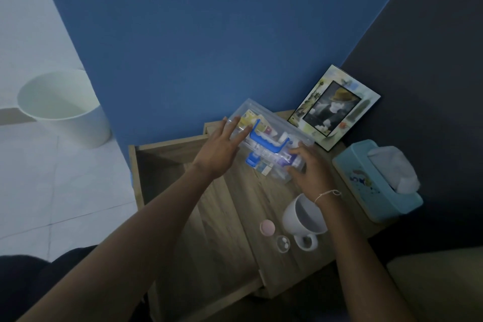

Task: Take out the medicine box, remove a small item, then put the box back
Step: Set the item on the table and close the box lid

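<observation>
The medicine box [264,138] is clear plastic with a blue handle and a blue latch, and it rests on the wooden nightstand [235,204] near the blue wall. Packets and small bottles show through its lid. My left hand [222,146] lies on the box's left end with fingers spread. My right hand [308,170] presses against the box's right front corner, fingers curled on it. A small clear round case [283,243] with white bits and a pink round lid [267,227] lie on the nightstand near the front.
An open drawer [162,162] gapes at the nightstand's left. A white mug [303,219] stands just behind my right wrist. A teal tissue box [379,180] and a photo frame [334,107] sit at the right and back. A white bin [65,104] stands on the floor.
</observation>
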`<action>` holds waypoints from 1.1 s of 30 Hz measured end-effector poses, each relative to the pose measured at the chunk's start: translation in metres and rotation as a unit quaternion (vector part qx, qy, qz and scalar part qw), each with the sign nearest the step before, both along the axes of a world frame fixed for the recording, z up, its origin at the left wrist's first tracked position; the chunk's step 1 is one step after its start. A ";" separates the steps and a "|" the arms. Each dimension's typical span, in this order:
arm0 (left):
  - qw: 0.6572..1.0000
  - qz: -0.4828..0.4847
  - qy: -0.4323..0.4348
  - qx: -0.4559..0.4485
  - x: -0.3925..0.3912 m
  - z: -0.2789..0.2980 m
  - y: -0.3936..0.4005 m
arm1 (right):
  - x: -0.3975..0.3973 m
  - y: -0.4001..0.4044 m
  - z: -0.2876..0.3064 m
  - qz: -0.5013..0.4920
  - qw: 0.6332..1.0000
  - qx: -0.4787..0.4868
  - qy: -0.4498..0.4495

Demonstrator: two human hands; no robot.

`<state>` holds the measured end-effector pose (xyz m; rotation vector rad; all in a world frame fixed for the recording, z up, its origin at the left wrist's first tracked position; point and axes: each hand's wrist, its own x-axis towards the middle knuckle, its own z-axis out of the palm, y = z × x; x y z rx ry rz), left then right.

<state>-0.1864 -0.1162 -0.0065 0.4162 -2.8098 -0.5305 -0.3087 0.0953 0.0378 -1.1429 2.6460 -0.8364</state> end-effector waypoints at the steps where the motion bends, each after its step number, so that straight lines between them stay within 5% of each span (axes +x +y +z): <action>1: 1.000 0.003 0.004 -0.001 0.001 -0.002 0.000 | 0.001 -0.001 0.000 -0.002 1.000 -0.005 0.004; 12: 0.997 -0.002 -0.009 -0.079 -0.001 -0.015 0.003 | -0.003 -0.008 -0.002 -0.012 0.999 0.019 0.031; 25: 0.996 -0.001 0.086 -0.036 -0.002 -0.017 -0.004 | -0.004 -0.008 -0.007 -0.032 0.999 0.010 0.011; 33: 0.990 0.080 0.114 0.034 -0.013 -0.010 0.016 | -0.001 -0.010 -0.009 -0.040 0.999 -0.001 0.005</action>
